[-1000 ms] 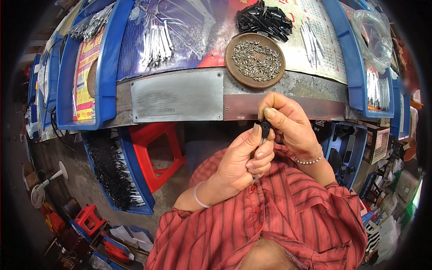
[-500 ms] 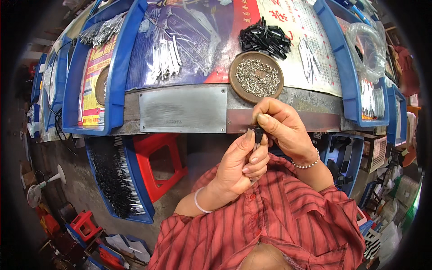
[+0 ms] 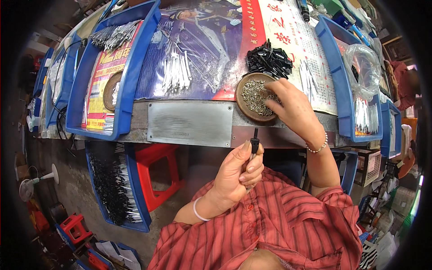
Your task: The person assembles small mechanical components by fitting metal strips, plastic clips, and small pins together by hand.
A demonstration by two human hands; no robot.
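Observation:
My left hand (image 3: 236, 176) is closed around a thin metal rod with a black fitting (image 3: 255, 145) on its upper end. A narrow black tip points up from that fitting, just in front of the bench edge. My right hand (image 3: 294, 108) reaches into a round brown bowl (image 3: 241, 110) of small silvery metal pieces (image 3: 255, 96). Its thumb and fingers are apart, with the fingertips down among the pieces. Behind the bowl lies a heap of black plastic parts (image 3: 269, 62).
Metal rods lie in piles left (image 3: 176, 74) and right (image 3: 308, 81) on the bench. A metal plate (image 3: 190, 123) covers part of the front edge. Blue trays stand left (image 3: 123, 101) and right (image 3: 335, 76). Below are a blue bin (image 3: 140, 198) and a red stool (image 3: 155, 198).
My right hand has left the black fitting and moved forward into the bowl. My left hand keeps the rod, whose black upper end now shows clearly. The view has shifted slightly.

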